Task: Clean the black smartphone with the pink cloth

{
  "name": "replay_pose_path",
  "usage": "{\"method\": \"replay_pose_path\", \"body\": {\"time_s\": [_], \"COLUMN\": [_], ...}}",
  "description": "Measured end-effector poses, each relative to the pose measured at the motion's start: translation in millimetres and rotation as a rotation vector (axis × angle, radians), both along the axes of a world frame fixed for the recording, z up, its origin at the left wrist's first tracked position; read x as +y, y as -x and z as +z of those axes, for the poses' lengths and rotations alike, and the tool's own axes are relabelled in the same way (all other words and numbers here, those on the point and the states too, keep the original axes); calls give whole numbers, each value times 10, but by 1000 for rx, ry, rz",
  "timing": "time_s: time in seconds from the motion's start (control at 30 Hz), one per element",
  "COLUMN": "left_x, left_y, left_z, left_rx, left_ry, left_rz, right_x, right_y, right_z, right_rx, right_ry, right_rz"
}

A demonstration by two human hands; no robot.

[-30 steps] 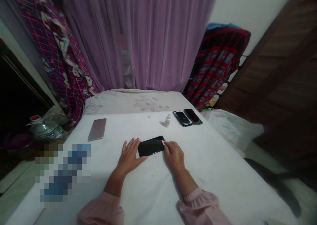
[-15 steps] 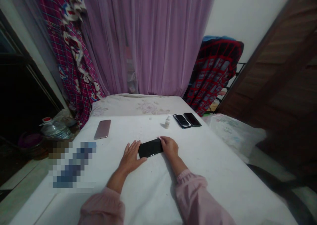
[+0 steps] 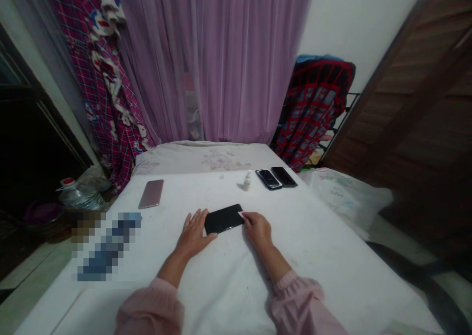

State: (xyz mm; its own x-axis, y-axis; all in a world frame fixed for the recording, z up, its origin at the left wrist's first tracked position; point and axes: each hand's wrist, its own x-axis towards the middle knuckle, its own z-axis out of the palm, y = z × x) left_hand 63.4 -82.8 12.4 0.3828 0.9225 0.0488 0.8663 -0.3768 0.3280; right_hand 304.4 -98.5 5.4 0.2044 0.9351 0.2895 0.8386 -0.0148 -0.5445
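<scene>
Palm down and fingers spread wide, the left hand (image 3: 192, 234) rests against the left end of a glossy black rectangular smartphone (image 3: 224, 219) lying flat on the white cloth-covered tabletop (image 3: 221, 286). At the phone's right end, the right hand (image 3: 258, 229) pinches a small pinkish-white scrap (image 3: 241, 214), perhaps cloth or paper.

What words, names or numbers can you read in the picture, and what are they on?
None can be read.
White bottle: any label is too small and blurred.
Pale-edged phone at the back right: a tiny mark, too small to read.
Plastic bag: faint greenish print, too blurred.
Black phone by the hands: no writing shows.
Pixelated patch: anything there is hidden.
</scene>
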Motion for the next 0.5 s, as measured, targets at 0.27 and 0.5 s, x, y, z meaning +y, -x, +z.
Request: {"method": "replay_pose_path", "body": {"time_s": [0.27,0.5], "left_x": [15,125], "left_y": [-8,48], "left_z": [98,78], "left_rx": [48,5], "left_ry": [90,82], "left_rz": [-37,-136], "right_x": [425,311], "right_y": [49,-134], "right_z": [-9,-51], "right_rx": [235,569], "right_ry": [-104,-167], "right_rz": [0,-17]}}
